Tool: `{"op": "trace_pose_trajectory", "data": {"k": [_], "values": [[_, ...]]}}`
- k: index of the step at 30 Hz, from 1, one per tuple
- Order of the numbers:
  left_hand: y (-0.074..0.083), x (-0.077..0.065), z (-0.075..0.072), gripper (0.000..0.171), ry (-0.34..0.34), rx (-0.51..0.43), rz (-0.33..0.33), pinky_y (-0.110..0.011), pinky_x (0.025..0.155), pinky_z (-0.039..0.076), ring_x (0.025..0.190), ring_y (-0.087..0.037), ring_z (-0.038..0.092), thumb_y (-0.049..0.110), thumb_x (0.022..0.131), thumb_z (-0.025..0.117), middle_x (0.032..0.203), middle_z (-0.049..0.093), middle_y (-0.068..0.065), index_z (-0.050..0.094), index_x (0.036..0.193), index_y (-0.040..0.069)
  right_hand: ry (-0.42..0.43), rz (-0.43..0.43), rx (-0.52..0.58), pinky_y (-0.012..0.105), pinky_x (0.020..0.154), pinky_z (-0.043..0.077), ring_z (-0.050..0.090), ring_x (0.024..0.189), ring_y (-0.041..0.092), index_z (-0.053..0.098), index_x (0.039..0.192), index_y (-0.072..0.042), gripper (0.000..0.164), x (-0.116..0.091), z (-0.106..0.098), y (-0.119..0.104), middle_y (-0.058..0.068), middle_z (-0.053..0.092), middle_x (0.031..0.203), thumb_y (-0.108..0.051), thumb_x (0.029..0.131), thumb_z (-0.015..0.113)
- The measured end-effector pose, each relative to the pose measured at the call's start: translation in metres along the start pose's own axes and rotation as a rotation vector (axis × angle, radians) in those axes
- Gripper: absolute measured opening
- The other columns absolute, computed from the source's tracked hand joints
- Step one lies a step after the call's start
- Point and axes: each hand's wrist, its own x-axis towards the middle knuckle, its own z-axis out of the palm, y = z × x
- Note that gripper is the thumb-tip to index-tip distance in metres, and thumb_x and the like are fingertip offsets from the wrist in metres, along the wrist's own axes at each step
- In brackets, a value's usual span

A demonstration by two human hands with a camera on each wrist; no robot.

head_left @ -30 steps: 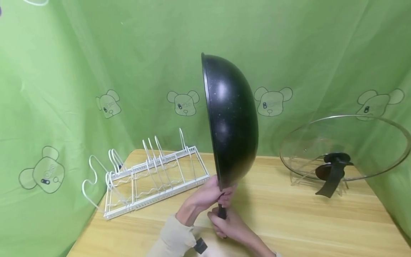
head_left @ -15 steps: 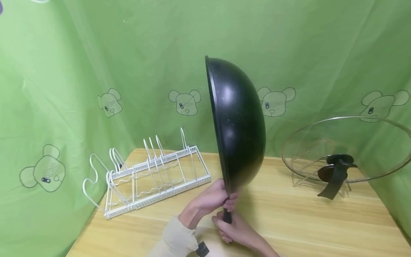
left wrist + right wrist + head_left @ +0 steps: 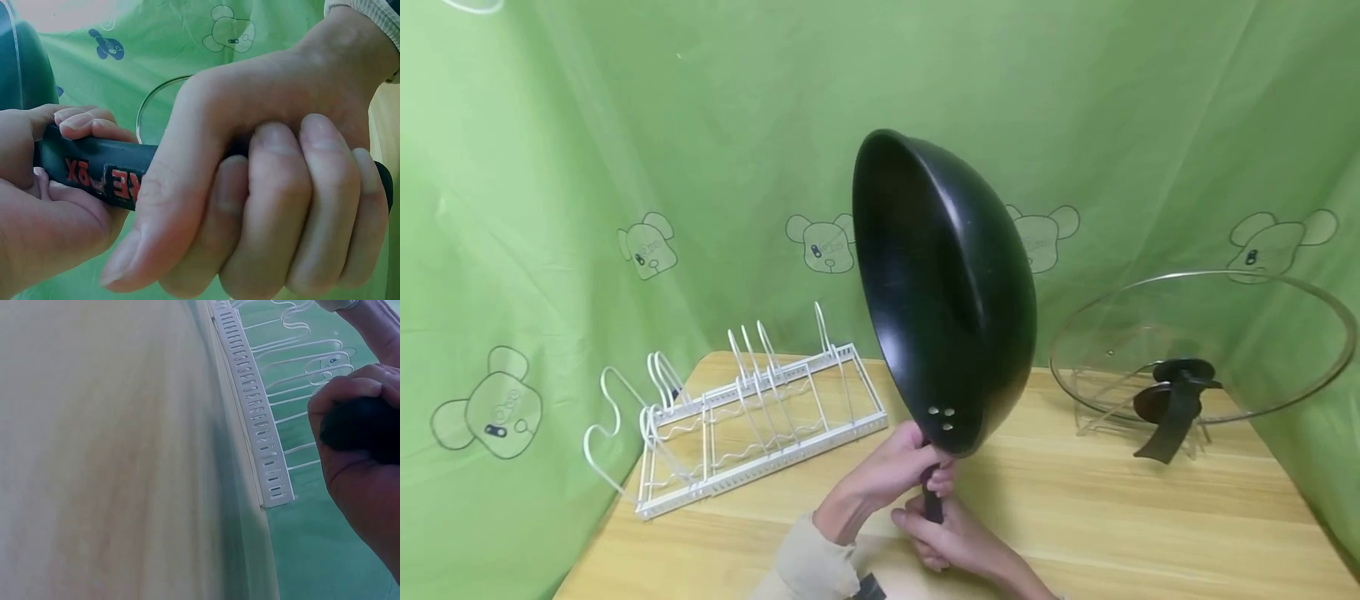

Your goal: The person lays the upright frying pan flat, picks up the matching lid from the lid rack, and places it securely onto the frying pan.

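Note:
A black wok (image 3: 917,283) stands on end in the head view, handle down, its hollow side partly turned toward me and leaning left. Three rivets show inside near the handle. My left hand (image 3: 891,468) grips the top of the handle (image 3: 933,505), right under the rim. Lower down, my right hand (image 3: 951,537) holds the same handle with curled fingers. The left wrist view shows red lettering on the handle (image 3: 100,165) between the left hand (image 3: 56,206) and the right hand (image 3: 262,200). From the right wrist view, the handle's dark end (image 3: 362,430) pokes out of the right fist.
Left on the wooden table (image 3: 1075,533) lies a white wire rack (image 3: 797,454) with upright loops. At the right, a large glass lid (image 3: 1112,333) stands tilted on a small wire stand, a black turner-like piece (image 3: 1176,421) at its middle. Green cloth (image 3: 737,108) hangs behind.
The wok has turned about its handle, from showing its outer side to showing its inside. Both hands keep their grip and have shifted slightly right from a second ago.

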Motion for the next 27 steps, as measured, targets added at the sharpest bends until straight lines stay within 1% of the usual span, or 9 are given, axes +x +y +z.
{"op": "trace_pose_trajectory", "data": {"k": [3,7,9,11,13,15,20,22,27], "values": [[-0.0003,-0.0005,0.0004,0.011,0.001,-0.03,0.005,-0.018,0.057,0.04,0.059,-0.006,0.042,0.004,0.104,0.046,0.069,0.044,0.004,0.054,0.099,0.01,-0.032,-0.027,0.055,0.018,0.039,0.032,0.039,0.042,0.001,0.035,0.075,0.017,0.044,-0.0004,0.0,0.0019,-0.013,0.042,0.056,-0.01,0.107,0.05],[-0.0007,-0.0011,0.0012,0.012,-0.007,-0.062,0.01,-0.017,0.057,0.039,0.059,-0.006,0.042,0.002,0.102,0.045,0.07,0.044,0.004,0.054,0.103,0.009,-0.05,-0.046,0.064,0.019,0.038,0.033,0.04,0.043,0.0,0.036,0.075,0.016,0.043,-0.0013,-0.0003,0.0021,-0.012,0.042,0.055,-0.009,0.106,0.05],[-0.001,-0.001,0.0015,0.013,-0.019,-0.073,0.013,-0.016,0.057,0.038,0.06,-0.005,0.041,0.001,0.101,0.045,0.071,0.044,0.004,0.054,0.105,0.009,-0.065,-0.06,0.072,0.019,0.037,0.033,0.039,0.042,0.0,0.037,0.074,0.015,0.041,-0.0015,-0.0007,0.0015,-0.004,0.038,0.051,-0.008,0.106,0.049],[-0.0013,-0.001,0.0017,0.017,-0.037,-0.084,0.019,-0.016,0.057,0.038,0.06,-0.005,0.042,0.0,0.1,0.045,0.071,0.045,0.004,0.054,0.11,0.01,-0.087,-0.081,0.094,0.021,0.035,0.033,0.037,0.04,0.004,0.037,0.074,0.014,0.039,-0.0014,-0.0015,0.0012,0.008,0.032,0.048,-0.005,0.106,0.047],[-0.002,-0.0011,0.0017,0.018,-0.06,-0.089,0.03,-0.016,0.057,0.039,0.061,-0.006,0.042,0.0,0.099,0.045,0.072,0.046,0.004,0.055,0.111,0.01,-0.11,-0.09,0.119,0.022,0.034,0.031,0.034,0.039,0.008,0.036,0.074,0.014,0.038,-0.0016,-0.0024,0.0015,0.02,0.028,0.049,-0.003,0.106,0.045],[-0.0022,-0.0014,0.0021,0.018,-0.081,-0.095,0.035,-0.017,0.058,0.039,0.061,-0.006,0.043,-0.001,0.1,0.045,0.073,0.047,0.004,0.056,0.109,0.01,-0.13,-0.086,0.143,0.024,0.032,0.028,0.031,0.037,0.011,0.036,0.074,0.015,0.038,-0.0019,-0.003,0.0016,0.027,0.025,0.051,-0.003,0.106,0.044],[-0.0004,-0.0019,0.0034,0.015,-0.131,-0.103,0.053,-0.017,0.06,0.041,0.062,-0.006,0.044,0.0,0.101,0.045,0.074,0.049,0.003,0.056,0.103,0.009,-0.164,-0.077,0.154,0.023,0.03,0.024,0.029,0.038,0.008,0.036,0.072,0.012,0.039,-0.0028,-0.0027,-0.0014,0.025,0.024,0.05,-0.005,0.106,0.045],[0.0,-0.0016,0.003,0.014,-0.155,-0.107,0.067,-0.018,0.062,0.043,0.063,-0.006,0.045,0.001,0.103,0.045,0.075,0.05,0.003,0.055,0.101,0.01,-0.173,-0.081,0.15,0.021,0.032,0.025,0.03,0.038,0.006,0.036,0.07,0.01,0.041,-0.0029,-0.0022,-0.0031,0.024,0.024,0.049,-0.006,0.106,0.046],[-0.0012,-0.0014,0.001,0.015,-0.195,-0.114,0.082,-0.02,0.066,0.047,0.064,-0.007,0.047,0.007,0.106,0.045,0.076,0.053,0.004,0.055,0.095,0.01,-0.227,-0.129,0.208,0.022,0.032,0.026,0.029,0.036,0.011,0.034,0.065,0.003,0.042,-0.0032,-0.0003,-0.0049,0.021,0.024,0.046,-0.003,0.106,0.04]]}}
